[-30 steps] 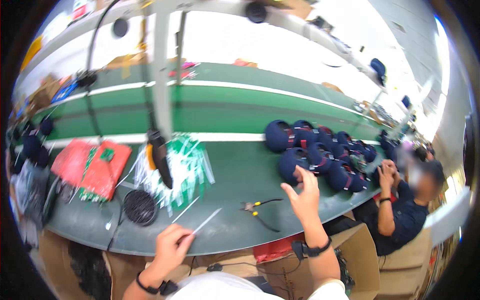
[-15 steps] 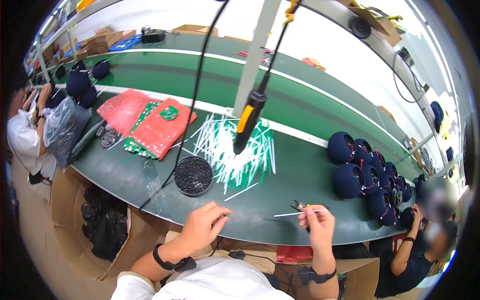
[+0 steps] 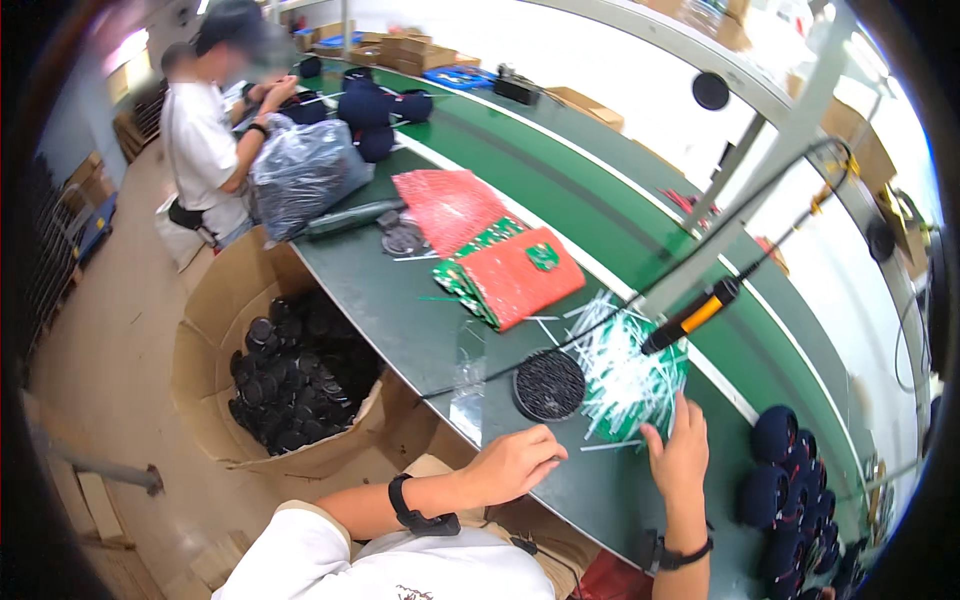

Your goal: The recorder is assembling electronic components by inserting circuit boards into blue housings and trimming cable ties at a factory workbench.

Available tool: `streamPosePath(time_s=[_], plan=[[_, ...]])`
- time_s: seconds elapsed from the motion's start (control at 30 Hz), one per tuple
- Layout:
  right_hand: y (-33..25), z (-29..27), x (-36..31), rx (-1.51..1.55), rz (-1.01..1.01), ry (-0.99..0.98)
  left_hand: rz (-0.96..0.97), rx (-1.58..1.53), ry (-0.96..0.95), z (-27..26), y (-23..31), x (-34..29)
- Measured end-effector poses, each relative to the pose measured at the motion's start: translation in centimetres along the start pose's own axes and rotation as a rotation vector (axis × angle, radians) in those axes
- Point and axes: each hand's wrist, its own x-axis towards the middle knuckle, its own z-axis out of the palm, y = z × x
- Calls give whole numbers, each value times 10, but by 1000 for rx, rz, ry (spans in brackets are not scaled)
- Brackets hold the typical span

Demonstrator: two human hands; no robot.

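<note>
My left hand [image 3: 517, 462] is over the table's front edge with its fingers curled and thumb and fingertips together. Anything they pinch is too small to make out. My right hand [image 3: 682, 450] is beside a heap of thin white strips [image 3: 622, 375], thumb and fingers apart, nothing visible between them. One loose white strip [image 3: 610, 446] lies in front of the heap. Left of the heap stands a round dish [image 3: 549, 385] full of small dark pieces. A black and yellow electric screwdriver [image 3: 695, 318] hangs on a cable above the strips.
Red bubble-wrap bags [image 3: 525, 277] and green circuit boards [image 3: 462, 285] lie farther left. Dark blue round housings [image 3: 775, 435] cluster at the right. A cardboard box [image 3: 215, 345] of black round parts [image 3: 290, 380] stands below the table. A co-worker [image 3: 205, 140] stands at the far left.
The view has swung left. My right hand has moved from near the pliers to the strip heap, and the white strip it held no longer shows in it. My left hand stays pinched.
</note>
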Motion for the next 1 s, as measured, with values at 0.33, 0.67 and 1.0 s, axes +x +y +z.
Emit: streamPosePath(time_s=[0.33,0.67,1.0], plan=[[-68,18,-100,524,167,-138,-65,436,423,-143,-55,86],[-70,35,-110,421,171,36,-346,905,137,-96,-117,224],[-60,34,-117,880,489,2,-38,398,320,-143,-35,67]])
